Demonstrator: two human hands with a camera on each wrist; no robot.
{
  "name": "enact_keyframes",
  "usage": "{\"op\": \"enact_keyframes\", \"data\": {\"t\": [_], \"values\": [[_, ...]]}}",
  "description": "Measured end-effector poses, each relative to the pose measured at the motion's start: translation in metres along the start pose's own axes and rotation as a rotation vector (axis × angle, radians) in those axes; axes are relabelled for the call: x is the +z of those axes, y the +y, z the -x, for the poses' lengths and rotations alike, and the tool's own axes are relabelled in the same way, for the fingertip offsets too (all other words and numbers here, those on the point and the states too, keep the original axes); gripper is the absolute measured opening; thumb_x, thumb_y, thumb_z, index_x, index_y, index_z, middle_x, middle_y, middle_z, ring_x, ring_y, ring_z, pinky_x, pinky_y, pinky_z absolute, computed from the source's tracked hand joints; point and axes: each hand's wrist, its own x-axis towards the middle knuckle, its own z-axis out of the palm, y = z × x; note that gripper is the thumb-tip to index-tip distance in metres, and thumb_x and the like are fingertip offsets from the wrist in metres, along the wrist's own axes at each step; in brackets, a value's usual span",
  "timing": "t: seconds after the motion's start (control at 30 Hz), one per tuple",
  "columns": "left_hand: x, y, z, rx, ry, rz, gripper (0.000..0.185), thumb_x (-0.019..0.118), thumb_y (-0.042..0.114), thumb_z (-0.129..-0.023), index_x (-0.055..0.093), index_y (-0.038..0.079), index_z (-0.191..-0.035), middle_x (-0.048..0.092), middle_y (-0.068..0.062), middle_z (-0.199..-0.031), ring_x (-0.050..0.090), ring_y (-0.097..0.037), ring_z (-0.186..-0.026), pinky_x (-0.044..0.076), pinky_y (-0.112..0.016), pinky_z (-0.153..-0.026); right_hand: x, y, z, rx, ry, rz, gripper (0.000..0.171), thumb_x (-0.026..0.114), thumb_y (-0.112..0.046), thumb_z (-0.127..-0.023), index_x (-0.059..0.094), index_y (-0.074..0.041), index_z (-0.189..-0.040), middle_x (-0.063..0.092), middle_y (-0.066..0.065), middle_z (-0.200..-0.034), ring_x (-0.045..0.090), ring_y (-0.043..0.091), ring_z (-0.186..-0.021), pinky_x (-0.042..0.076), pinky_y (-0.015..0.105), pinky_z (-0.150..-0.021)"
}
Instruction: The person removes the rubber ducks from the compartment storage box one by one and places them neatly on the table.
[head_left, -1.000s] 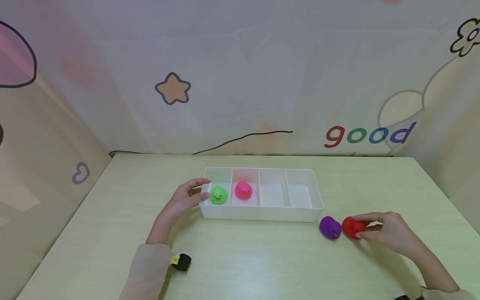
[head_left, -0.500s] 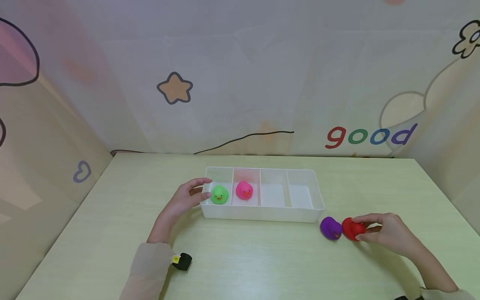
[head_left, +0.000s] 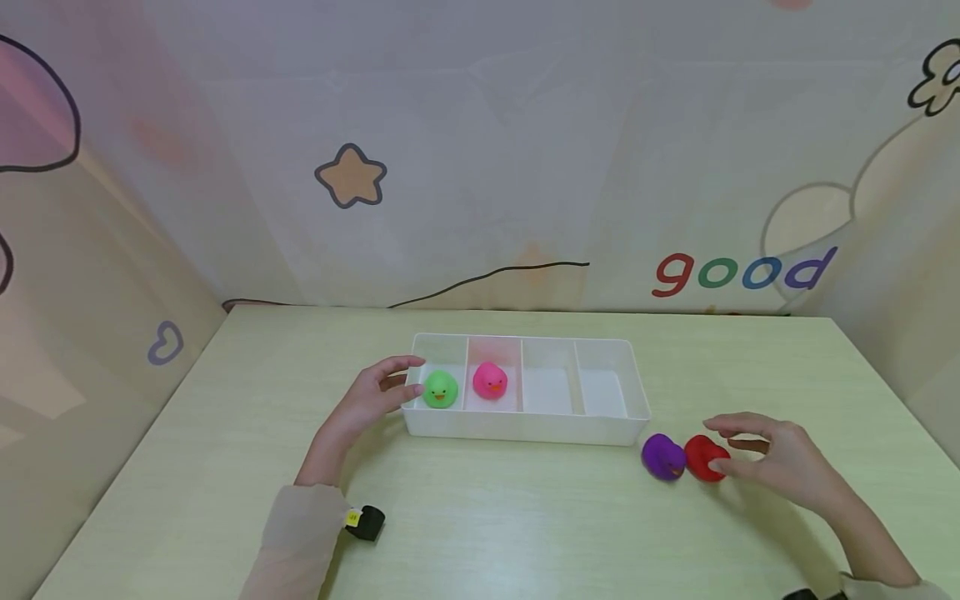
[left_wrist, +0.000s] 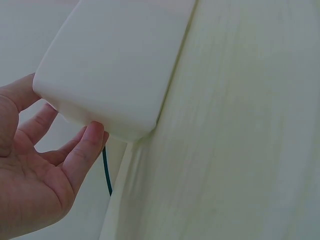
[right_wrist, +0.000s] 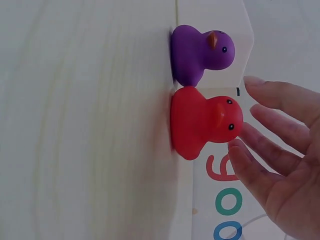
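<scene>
A white tray (head_left: 525, 427) with a row of compartments stands on the table. My left hand (head_left: 375, 392) holds its left end, thumb and a fingertip over the rim; in the left wrist view other fingers (left_wrist: 87, 142) touch the end wall from outside. A green rubber duck (head_left: 440, 389) sits in the leftmost compartment, a pink one (head_left: 490, 381) in the second. Right of the tray, a purple rubber duck (head_left: 663, 457) and a red rubber duck (head_left: 705, 458) stand side by side, touching. Around the red duck's right side my right hand (head_left: 783, 458) is spread, thumb overlapping it.
The pale wooden tabletop (head_left: 525, 525) surrounds the tray. Behind it hangs a printed cloth backdrop (head_left: 487, 167) with a star and the word "good". A black wrist device (head_left: 366, 523) sits by the left sleeve.
My right hand has loosened from the red duck, its fingers lifting and spreading away. The ducks and tray stay in place, and my left hand keeps its hold.
</scene>
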Motion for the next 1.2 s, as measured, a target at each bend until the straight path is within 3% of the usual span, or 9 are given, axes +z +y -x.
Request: {"op": "enact_keyframes", "data": {"t": [0.17,0.23,0.5,0.63,0.9,1.2], "values": [[0.0,0.0,0.0,-0.004,-0.001,0.004,0.047,0.063,0.022,-0.086,0.047,0.012,-0.129,0.04,-0.011,-0.138,0.036,-0.031,-0.127,0.038,-0.048,-0.097,0.001,-0.011,-0.005,-0.038,0.024,-0.04,0.045,0.079,-0.01,-0.069,0.062,0.001,-0.109,0.058,-0.013,-0.104,0.055,-0.009,-0.089,0.048,0.013,-0.071],[0.001,0.001,0.0,-0.004,-0.001,0.005,0.047,0.063,0.022,-0.086,0.047,0.012,-0.129,0.04,-0.012,-0.138,0.036,-0.031,-0.127,0.038,-0.048,-0.097,0.002,-0.017,-0.009,-0.053,0.028,-0.062,0.044,0.078,-0.009,-0.07,0.062,0.001,-0.109,0.056,-0.018,-0.105,0.054,-0.009,-0.089,0.048,0.012,-0.072],[0.0,0.0,0.001,-0.005,0.001,0.002,0.047,0.063,0.022,-0.086,0.047,0.012,-0.129,0.041,-0.012,-0.137,0.038,-0.031,-0.126,0.039,-0.046,-0.096,0.011,-0.044,-0.032,-0.126,-0.002,-0.112,0.045,0.076,-0.006,-0.072,0.06,0.001,-0.113,0.059,0.018,-0.11,0.051,-0.011,-0.093,0.047,0.013,-0.075],[0.0,-0.001,0.0,0.002,-0.002,0.007,0.046,0.063,0.022,-0.086,0.048,0.012,-0.129,0.04,-0.011,-0.138,0.036,-0.031,-0.127,0.039,-0.047,-0.096,0.018,-0.058,-0.043,-0.159,-0.017,-0.138,0.045,0.075,-0.002,-0.071,0.06,0.002,-0.113,0.059,0.018,-0.112,0.052,-0.007,-0.095,0.048,0.015,-0.077],[0.001,0.0,0.0,-0.002,0.001,0.007,0.046,0.063,0.021,-0.086,0.048,0.013,-0.129,0.039,-0.009,-0.139,0.034,-0.031,-0.129,0.037,-0.047,-0.098,0.033,-0.084,-0.061,-0.217,-0.056,-0.205,0.045,0.075,-0.004,-0.073,0.059,0.002,-0.115,0.059,0.017,-0.112,0.058,0.03,-0.098,0.05,0.035,-0.08],[0.002,0.002,0.002,-0.009,-0.001,0.015,0.047,0.063,0.021,-0.086,0.047,0.013,-0.129,0.039,-0.009,-0.138,0.034,-0.031,-0.128,0.038,-0.047,-0.097,0.054,-0.1,-0.083,-0.247,-0.095,-0.242,0.045,0.074,0.0,-0.072,0.058,0.004,-0.114,0.059,0.018,-0.113,0.057,0.033,-0.102,0.049,0.038,-0.082]]}}
